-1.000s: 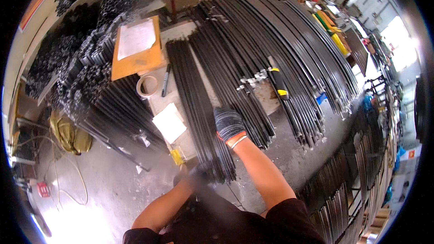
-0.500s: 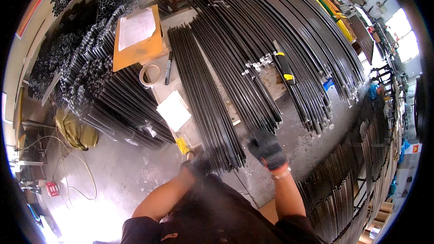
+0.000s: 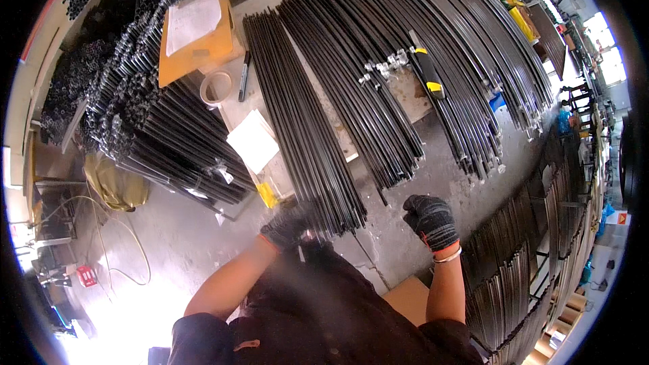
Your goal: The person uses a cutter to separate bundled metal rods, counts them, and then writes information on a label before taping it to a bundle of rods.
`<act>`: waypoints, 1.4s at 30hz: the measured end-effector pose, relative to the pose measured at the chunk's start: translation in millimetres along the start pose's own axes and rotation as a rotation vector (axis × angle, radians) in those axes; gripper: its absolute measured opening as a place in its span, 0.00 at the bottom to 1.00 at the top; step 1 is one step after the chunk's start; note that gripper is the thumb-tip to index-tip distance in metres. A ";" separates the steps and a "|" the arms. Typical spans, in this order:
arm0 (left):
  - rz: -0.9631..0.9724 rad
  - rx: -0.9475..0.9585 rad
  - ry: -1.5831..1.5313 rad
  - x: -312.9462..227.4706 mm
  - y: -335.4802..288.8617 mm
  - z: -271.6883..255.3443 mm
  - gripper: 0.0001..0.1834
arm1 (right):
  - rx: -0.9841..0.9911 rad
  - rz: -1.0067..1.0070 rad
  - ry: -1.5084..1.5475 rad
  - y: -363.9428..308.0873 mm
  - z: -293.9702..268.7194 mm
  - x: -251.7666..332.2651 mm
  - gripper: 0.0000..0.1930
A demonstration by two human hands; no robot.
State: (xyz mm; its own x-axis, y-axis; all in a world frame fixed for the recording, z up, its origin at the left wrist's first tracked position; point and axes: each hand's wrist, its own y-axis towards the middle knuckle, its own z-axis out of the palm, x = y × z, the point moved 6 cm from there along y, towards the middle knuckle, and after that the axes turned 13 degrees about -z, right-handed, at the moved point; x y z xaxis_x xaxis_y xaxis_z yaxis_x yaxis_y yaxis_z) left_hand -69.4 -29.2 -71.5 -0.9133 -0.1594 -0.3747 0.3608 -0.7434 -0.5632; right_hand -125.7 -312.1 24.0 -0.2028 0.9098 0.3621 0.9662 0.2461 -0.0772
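Leaning over the work, I've got a bundle of slim black rods [image 3: 304, 122] right in front of me, lying on the table [image 3: 276, 174], near ends jutting past its edge. Dark and straight, packed side by side, they catch thin streaks of light along their length, and those near ends sit unevenly, some reaching further than others.

Down at the near ends, on the left, there's my left hand [image 3: 287, 226] in a dark glove. It's blurred there, fingers lost in the gloom, so I can't tell whether they grip a rod or only touch. Over on the right, my gloved right hand [image 3: 433, 220] hangs above the floor [image 3: 466, 206], well apart from the bundle, fingers curled inward.

Hollow or solid, these rods? Can't make it out. Long axis running far left to near right, near ends toward my body. White paper [image 3: 253, 142] just to the left; to the right, a second bundle [image 3: 351, 74], slanting much the same way.
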 end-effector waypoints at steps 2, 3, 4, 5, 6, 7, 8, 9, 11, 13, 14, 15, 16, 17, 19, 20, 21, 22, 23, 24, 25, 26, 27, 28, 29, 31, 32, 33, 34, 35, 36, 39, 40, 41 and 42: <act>-0.003 0.005 -0.048 -1.1 -5.6 -9.8 0.34 | -0.025 0.005 0.089 -14.7 8.9 -9.8 0.11; -0.004 0.010 -0.070 -0.2 -6.3 -11.7 0.33 | -0.025 0.029 0.120 -22.7 12.9 -14.9 0.11; 0.014 -0.034 -0.065 -2.3 -10.5 -7.7 0.30 | -0.030 0.049 0.156 -26.0 16.0 -18.0 0.11; 0.031 -0.032 -0.036 -7.5 -17.0 -0.7 0.30 | 0.018 0.100 0.153 -25.6 20.2 -19.4 0.11; 0.048 -0.030 -0.007 -13.4 -23.5 6.7 0.30 | 0.067 0.151 0.150 -24.4 24.4 -18.8 0.11; 0.069 -0.028 0.022 -17.2 -28.2 10.8 0.30 | 0.115 0.199 0.144 -22.2 27.8 -17.7 0.11; 0.015 -0.055 0.051 -15.4 -29.2 8.9 0.31 | 0.096 0.106 0.166 -22.4 36.3 -12.6 0.11; 0.013 -0.056 0.055 -16.1 -30.0 11.0 0.31 | 0.078 0.012 0.188 -23.8 49.4 -7.1 0.11; 0.005 -0.068 0.057 -17.7 -32.9 12.1 0.31 | -0.046 -0.120 0.262 -23.6 66.9 10.5 0.11; 0.024 -0.072 0.038 -18.6 -35.0 12.9 0.30 | -0.032 -0.064 0.267 -18.2 88.6 17.1 0.13; 0.036 -0.077 0.029 -18.6 -36.9 12.5 0.30 | -0.033 -0.004 0.293 -14.3 93.5 17.1 0.13; 0.030 -0.096 0.062 -14.7 -36.1 5.2 0.30 | -0.034 0.056 0.318 -10.7 97.3 16.4 0.14; 0.027 -0.115 0.093 -9.1 -33.7 -8.4 0.29 | -0.033 0.113 0.341 -7.4 100.9 14.4 0.14; 0.016 -0.126 0.127 -8.3 -31.4 -11.3 0.29 | -0.076 0.163 0.434 -11.6 113.4 3.6 0.15; 0.058 -0.094 0.108 -8.3 -29.1 -2.3 0.29 | -0.132 0.217 0.553 -14.6 135.8 -12.2 0.16; 0.082 -0.084 0.096 -9.2 -30.1 0.8 0.29 | -0.146 0.222 0.577 -10.9 135.9 -11.5 0.17; 0.066 -0.098 0.109 -7.0 -31.3 -5.1 0.29 | -0.136 0.193 0.529 -10.0 132.2 -8.9 0.18; 0.050 -0.108 0.123 -3.8 -32.0 -13.2 0.29 | -0.148 0.214 0.582 -10.8 136.1 -10.7 0.17; 0.029 -0.109 0.138 -9.6 -32.2 -5.6 0.29 | -0.164 0.243 0.631 -13.6 138.8 -13.5 0.17; 0.053 -0.063 0.105 -14.4 -35.0 9.8 0.29 | -0.200 0.322 0.785 -25.6 165.0 -27.3 0.16; 0.063 -0.071 0.116 -14.2 -35.1 9.4 0.29 | -0.198 0.315 0.817 -21.4 162.8 -21.1 0.16; 0.072 -0.078 0.128 -12.4 -35.2 7.1 0.29 | -0.197 0.308 0.847 -16.9 160.0 -16.0 0.17; 0.080 -0.085 0.139 -11.4 -35.2 4.6 0.29 | -0.196 0.303 0.877 -12.5 156.6 -10.8 0.17; 0.089 -0.079 0.141 -10.9 -35.3 2.0 0.28 | -0.182 0.257 0.815 0.1 134.1 10.9 0.17; 0.081 -0.090 0.120 -10.9 -32.7 4.9 0.28 | -0.231 0.232 0.794 6.5 127.4 20.9 0.18; 0.062 -0.113 0.079 -11.3 -25.9 12.1 0.29 | -0.274 0.261 0.840 18.6 120.6 33.8 0.19; 0.026 -0.142 0.061 -4.9 -19.9 -1.5 0.28 | -0.262 0.304 0.912 28.0 116.4 38.5 0.19; 0.005 -0.146 0.004 1.6 -13.8 -9.8 0.28 | -0.249 0.349 0.984 33.9 115.9 42.4 0.20; -0.021 -0.146 -0.049 5.7 -6.2 -8.5 0.27 | -0.325 0.369 1.144 37.0 131.2 38.9 0.20; -0.037 -0.153 -0.106 7.7 -1.8 -13.5 0.27 | -0.371 0.352 1.120 40.9 130.5 44.0 0.18; -0.006 -0.143 -0.037 17.4 6.5 -35.2 0.25 | -0.418 0.335 1.096 44.3 129.7 50.6 0.16; 0.057 -0.307 0.112 14.3 10.8 -9.1 0.18 | -0.355 0.388 1.160 47.4 115.5 69.8 0.15; 0.089 -0.277 0.094 11.1 13.2 10.7 0.17 | -0.287 0.388 1.140 40.9 114.6 66.0 0.16; 0.049 -0.234 0.121 12.7 13.1 19.4 0.20 | -0.219 0.389 1.118 34.6 114.7 60.3 0.18; 0.007 -0.191 0.149 17.5 11.3 25.6 0.24 | -0.156 0.323 0.906 30.5 111.4 52.4 0.19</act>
State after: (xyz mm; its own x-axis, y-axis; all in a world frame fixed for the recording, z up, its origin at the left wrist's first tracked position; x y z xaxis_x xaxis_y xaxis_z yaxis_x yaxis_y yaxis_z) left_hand -86.2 -57.0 -65.6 -0.8778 -0.0565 -0.4757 0.4094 -0.6042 -0.6836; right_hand -124.6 -219.7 -62.9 0.2123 0.3082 0.9273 0.9771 -0.0768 -0.1982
